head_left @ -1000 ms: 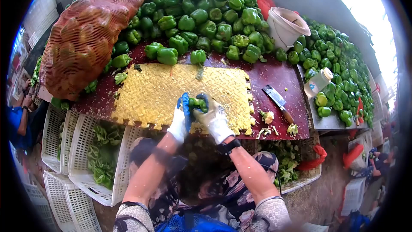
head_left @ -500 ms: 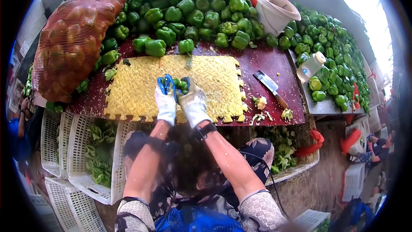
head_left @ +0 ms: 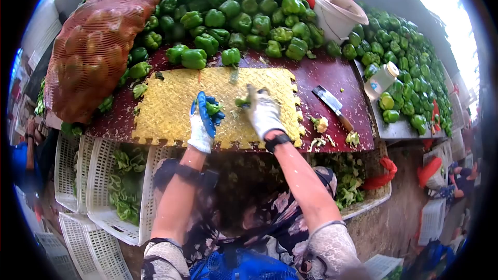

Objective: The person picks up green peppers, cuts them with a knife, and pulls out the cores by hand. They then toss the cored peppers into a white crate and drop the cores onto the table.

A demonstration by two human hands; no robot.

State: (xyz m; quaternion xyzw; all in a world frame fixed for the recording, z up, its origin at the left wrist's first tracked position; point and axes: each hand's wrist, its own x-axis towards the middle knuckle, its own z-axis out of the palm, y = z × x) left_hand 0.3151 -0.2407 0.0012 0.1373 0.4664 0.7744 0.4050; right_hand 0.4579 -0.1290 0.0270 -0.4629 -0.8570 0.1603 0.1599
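One green pepper piece (head_left: 212,108): left fingers (head_left: 203,105) grasping, axis unclear | another piece (head_left: 241,102): right fingers (head_left: 252,96) grasping, pointing left

Around the mat (head_left: 171,109), the strip at its right is passable up to the knife (head_left: 332,105), with scraps (head_left: 320,124) below that. Beyond the mat's far edge, loose peppers (head_left: 194,58) and the heap block the way. The sack (head_left: 98,52) closes its far left; the bucket (head_left: 337,16) stands beyond its far right.
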